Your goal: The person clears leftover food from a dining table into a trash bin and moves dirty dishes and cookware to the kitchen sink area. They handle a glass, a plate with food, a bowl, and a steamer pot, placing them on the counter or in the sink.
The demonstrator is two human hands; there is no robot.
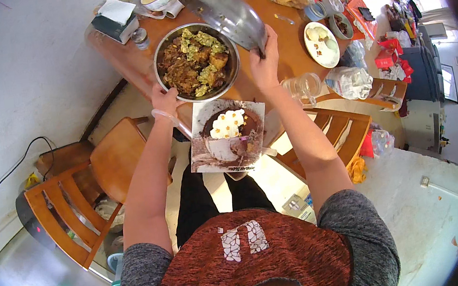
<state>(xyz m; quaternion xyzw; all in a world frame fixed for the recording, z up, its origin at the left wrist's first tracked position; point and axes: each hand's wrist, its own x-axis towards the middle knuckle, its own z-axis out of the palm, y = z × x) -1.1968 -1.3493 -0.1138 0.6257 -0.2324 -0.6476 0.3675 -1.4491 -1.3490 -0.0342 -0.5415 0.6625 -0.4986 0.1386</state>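
A round steel bowl (pixel 159 76) holds browned food with yellow-green pieces. My left hand (pixel 166 99) grips its near left rim and wears a pale bracelet. My right hand (pixel 266 61) grips the near end of a grey metal bowl or pan (pixel 224 15), tilted over the back right of the food bowl. Whether the two vessels touch, I cannot tell. Between my forearms, at the table's front edge, lies a square white cake board (pixel 201 163) smeared with brown. On it is a partly eaten chocolate cake (pixel 227 126) with white cream and small orange stars.
Right of my right hand are an oval plate with eggs (pixel 316 57), a glass mug (pixel 305 86) and a small food bowl (pixel 342 34). A jar (pixel 140 38) and a tissue box (pixel 112 28) stand left. Wooden chairs (pixel 115 157) flank me.
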